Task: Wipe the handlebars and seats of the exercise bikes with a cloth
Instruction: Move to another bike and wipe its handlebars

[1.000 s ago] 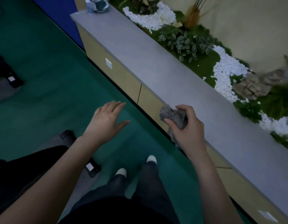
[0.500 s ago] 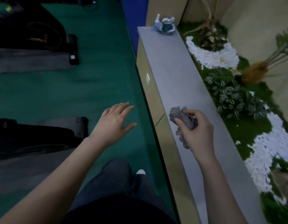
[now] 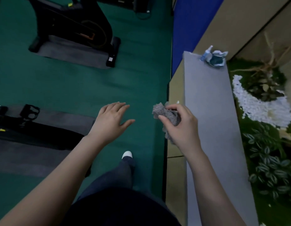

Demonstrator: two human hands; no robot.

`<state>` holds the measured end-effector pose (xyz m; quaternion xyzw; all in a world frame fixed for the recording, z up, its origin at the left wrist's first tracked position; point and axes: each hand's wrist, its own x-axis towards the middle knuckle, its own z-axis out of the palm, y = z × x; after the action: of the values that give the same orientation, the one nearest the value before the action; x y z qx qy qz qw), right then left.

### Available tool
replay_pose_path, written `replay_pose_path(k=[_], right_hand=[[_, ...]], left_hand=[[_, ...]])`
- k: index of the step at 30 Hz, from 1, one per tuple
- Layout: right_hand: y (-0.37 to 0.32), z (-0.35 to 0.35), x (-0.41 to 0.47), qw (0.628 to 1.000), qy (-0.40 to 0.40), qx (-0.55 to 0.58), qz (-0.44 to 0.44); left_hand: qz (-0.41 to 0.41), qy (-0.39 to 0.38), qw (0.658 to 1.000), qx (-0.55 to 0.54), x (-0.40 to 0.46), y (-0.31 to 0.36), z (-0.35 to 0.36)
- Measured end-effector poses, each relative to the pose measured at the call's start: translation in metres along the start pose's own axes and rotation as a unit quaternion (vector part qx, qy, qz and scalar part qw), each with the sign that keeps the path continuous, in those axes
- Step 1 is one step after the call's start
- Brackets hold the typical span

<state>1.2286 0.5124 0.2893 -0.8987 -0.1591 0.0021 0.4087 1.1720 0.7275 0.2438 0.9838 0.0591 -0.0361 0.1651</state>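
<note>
- Grey cloth [image 3: 167, 115] bunched in right hand [image 3: 182, 126], thumb and curled fingers pinching it, held in the air just beside the grey ledge [image 3: 206, 98].
- Left hand [image 3: 111, 121] empty, fingers straight and loosely spread over green floor [image 3: 76, 87].
- Change: view has swung away from the ledge; upright exercise bike [image 3: 73, 26] now visible ahead, well apart from both hands.
- Judgement: walking to the bike; no wiping underway.

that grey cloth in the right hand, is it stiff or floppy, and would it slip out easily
Probably floppy: the grey cloth sits bunched and creased in the right hand, with a loose end drooping below the palm. Likely light, since thumb and fingers alone pinch it. Its surface looks coarse and textured, so it seems unlikely to slip, though the picture is dim.
</note>
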Motion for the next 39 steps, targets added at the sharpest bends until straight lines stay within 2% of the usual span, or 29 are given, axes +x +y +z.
replay_pose_path(k=[7,15,24,30,39], right_hand=[[-0.013,0.032,0.097,0.998,-0.051,0.013,-0.022],[-0.023,0.071,0.198,0.988,-0.126,0.043,-0.083],[-0.008,0.092,0.352,0.953,-0.232,0.048,-0.189],[0.012,0.09,0.454,0.942,-0.26,0.05,-0.206],[-0.01,0.137,0.533,0.905,-0.33,0.069,-0.259]], left_hand=[[-0.045,0.007,0.999,0.005,0.063,-0.039,-0.025],[-0.159,0.028,0.987,0.003,0.1,-0.07,-0.033],[-0.309,0.082,0.947,-0.014,0.196,-0.063,-0.036],[-0.374,0.109,0.92,-0.03,0.267,-0.048,-0.041],[-0.449,0.112,0.886,-0.024,0.316,-0.077,-0.057]])
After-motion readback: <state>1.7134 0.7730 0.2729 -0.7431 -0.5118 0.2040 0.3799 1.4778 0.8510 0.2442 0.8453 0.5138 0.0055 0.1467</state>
